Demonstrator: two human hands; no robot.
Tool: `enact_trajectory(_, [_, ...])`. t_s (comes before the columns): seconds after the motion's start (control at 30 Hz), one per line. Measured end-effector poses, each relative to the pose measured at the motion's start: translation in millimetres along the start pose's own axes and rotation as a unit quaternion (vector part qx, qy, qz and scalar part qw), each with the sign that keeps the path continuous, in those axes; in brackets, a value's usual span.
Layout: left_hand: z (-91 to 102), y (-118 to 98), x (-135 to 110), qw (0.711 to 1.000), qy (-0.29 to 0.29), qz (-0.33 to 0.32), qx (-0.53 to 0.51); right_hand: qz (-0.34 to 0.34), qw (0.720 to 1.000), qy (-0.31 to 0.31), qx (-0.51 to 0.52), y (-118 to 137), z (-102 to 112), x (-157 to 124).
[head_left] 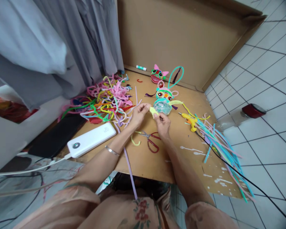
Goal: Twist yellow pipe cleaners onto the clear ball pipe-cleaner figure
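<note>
Pinching one yellow fuzzy piece (pixel 154 112), the left hand (pixel 140 115) and right hand (pixel 163 124) hold it between their fingertips; beyond these sit two animal figures (pixel 163 96), nearer the wrists one pair of scissors (pixel 147 136), and rightward one glue gun (pixel 192 121).

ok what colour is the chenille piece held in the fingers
The chenille piece is pale yellow, slightly greenish; the head view shows it best.
</note>
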State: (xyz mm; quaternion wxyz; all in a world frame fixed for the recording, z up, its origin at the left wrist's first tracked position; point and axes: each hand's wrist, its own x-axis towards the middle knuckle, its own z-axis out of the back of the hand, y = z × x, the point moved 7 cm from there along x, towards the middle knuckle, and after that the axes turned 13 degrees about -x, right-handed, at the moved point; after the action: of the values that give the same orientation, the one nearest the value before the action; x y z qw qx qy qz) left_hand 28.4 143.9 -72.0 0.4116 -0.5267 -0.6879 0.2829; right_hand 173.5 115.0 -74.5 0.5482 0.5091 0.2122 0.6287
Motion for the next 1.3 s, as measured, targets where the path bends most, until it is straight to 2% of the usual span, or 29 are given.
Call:
enact_trajectory(0.13, [1.0,2.8,1.1,1.0,-0.009,0.005,-0.025,-0.027,0.999,-0.003,0.022,-3.3,0.5,-0.1])
enact_trajectory(0.37, [-6.4,1.8,-5.8,0.999,0.01,0.011,0.031,-0.023,0.999,0.005,0.022,2.2,1.6,0.5])
enact_trajectory(0.57, [-1.5,-0.4,-6.8,1.0,-0.018,-0.01,0.017,0.007,0.999,0.029,0.026,10.6,-5.3,-3.2])
enact_trajectory(0.73, [-0.7,10.5,-8.5,0.999,-0.05,-0.005,-0.019,-0.001,0.999,0.025,0.041,11.6,-8.9,-6.5])
enact_trajectory(0.93, [-7.9,15.4,-7.7,0.999,-0.008,0.023,-0.037,-0.046,0.997,-0.011,0.068,-0.5,-5.7,-5.6])
enact_trajectory(1.1, [-9.5,15.8,-8.4,0.996,-0.007,0.048,-0.069,-0.073,0.994,-0.01,0.081,-7.7,-5.9,-3.3])
enact_trajectory(1.3, [-11.2,8.9,-10.2,0.998,-0.003,0.021,-0.054,-0.043,0.996,0.017,0.073,-1.8,-9.3,-3.6])
